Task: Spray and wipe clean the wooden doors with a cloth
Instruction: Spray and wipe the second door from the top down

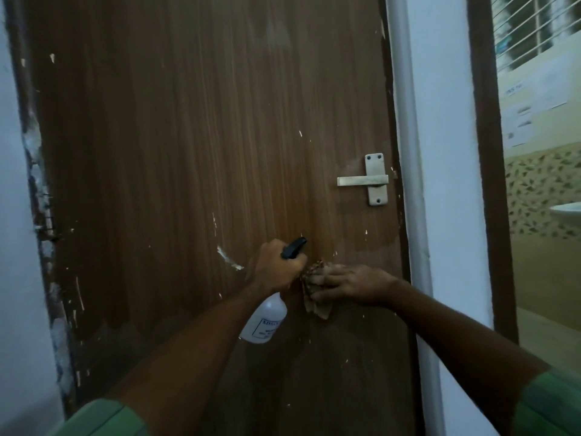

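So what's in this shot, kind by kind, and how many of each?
Wooden door: 1
Door handle: 1
Spray bottle: 1
Cloth: 1
Hands: 2, the left hand holding the bottle, the right hand pressing the cloth on the door
Total: 6

At the right of my frame I see a white wall (446, 152), a barred window (534, 23), patterned tiles (534, 196) and a basin's (566, 210) edge.
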The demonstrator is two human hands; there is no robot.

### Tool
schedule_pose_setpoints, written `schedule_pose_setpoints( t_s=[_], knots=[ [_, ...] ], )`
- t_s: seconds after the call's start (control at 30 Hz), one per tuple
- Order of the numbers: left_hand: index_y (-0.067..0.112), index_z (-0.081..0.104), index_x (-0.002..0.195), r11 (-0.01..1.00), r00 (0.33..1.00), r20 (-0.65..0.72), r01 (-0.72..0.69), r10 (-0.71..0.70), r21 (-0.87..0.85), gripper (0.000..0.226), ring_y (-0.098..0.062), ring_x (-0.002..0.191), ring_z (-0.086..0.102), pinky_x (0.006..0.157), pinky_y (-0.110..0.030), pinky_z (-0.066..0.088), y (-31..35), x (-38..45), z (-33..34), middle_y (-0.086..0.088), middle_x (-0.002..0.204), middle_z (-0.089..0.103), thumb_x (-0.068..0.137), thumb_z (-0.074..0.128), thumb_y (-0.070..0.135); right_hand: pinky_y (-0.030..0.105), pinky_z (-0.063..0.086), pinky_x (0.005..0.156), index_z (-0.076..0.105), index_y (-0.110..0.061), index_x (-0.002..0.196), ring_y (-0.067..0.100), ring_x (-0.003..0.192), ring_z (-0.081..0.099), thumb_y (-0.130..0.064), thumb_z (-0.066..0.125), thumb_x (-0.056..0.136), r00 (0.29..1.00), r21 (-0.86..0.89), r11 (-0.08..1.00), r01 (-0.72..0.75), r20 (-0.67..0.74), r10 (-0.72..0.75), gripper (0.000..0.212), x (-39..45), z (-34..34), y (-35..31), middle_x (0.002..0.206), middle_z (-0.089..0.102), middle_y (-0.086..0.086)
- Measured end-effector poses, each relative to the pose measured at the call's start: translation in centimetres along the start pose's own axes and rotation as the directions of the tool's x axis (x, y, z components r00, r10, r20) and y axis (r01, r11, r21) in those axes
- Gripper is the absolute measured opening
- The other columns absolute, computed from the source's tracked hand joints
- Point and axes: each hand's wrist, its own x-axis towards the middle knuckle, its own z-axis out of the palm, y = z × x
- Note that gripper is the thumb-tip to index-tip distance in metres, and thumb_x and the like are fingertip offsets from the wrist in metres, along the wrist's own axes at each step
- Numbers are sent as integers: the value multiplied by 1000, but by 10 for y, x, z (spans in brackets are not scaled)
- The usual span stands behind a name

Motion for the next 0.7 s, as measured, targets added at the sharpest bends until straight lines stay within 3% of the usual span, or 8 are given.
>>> schedule_pose_setpoints(
  t_s=[0.07,0.2,0.23,0.27,0.37,0.4,0.6,0.7],
  knots=[
    [-3,70,76,999,1000,26,-13,14,-40,30,-24,47,61,51,-39,51,8,7,-2,-20,66,70,98,67,18,58,48,108,29,-41,158,36,155,23,-21,59,97,976,21,992,-124,-177,126,71,2,-16,21,171,18,-2],
    [8,70,79,999,998,33,-45,46,-25,28,-15,47,63,50,-35,53,17,16,2,-10,65,71,101,66,23,52,58,95,45,-31,152,33,147,40,-8,58,92,539,443,772,-457,-553,636,66,16,-23,11,163,34,2],
    [7,70,78,999,999,21,-41,41,-18,29,-18,48,64,51,-39,54,18,15,6,-12,66,71,100,66,26,51,59,94,46,-29,152,34,146,41,-10,58,93,515,467,753,-463,-549,658,63,16,-13,-1,163,35,4],
    [6,70,77,999,1000,1,-30,30,-23,30,-23,49,65,51,-43,55,19,14,10,-14,66,71,98,66,28,52,58,95,44,-30,153,36,147,40,-17,58,96,561,440,776,-451,-536,630,60,12,-1,-12,163,34,5],
    [3,70,78,1000,1000,-13,-5,5,-30,31,-30,51,66,53,-44,57,20,14,24,-18,68,71,97,66,26,53,54,103,39,-35,157,34,150,30,-29,63,94,904,60,975,-216,-365,223,68,-28,37,-23,167,30,5],
    [2,70,79,999,1000,-6,-5,5,-32,29,-26,49,65,53,-42,56,22,14,29,-19,69,72,98,66,24,52,53,104,38,-35,158,33,150,29,-26,69,91,932,13,988,-157,-329,152,74,-41,32,-7,168,29,4],
    [9,71,84,998,999,34,-27,28,-51,25,-26,54,69,58,-45,61,34,18,50,-14,71,73,100,66,28,57,55,100,51,-21,150,38,144,40,-6,70,82,538,286,743,-606,-541,646,73,-33,-8,24,158,42,11],
    [9,70,81,998,999,41,-31,33,-55,26,-20,51,64,57,-42,59,42,11,62,-16,71,72,100,65,26,59,52,102,51,-17,145,38,136,41,-14,73,81,621,173,800,-574,-544,564,68,-42,36,-17,149,44,16]
  ],
)
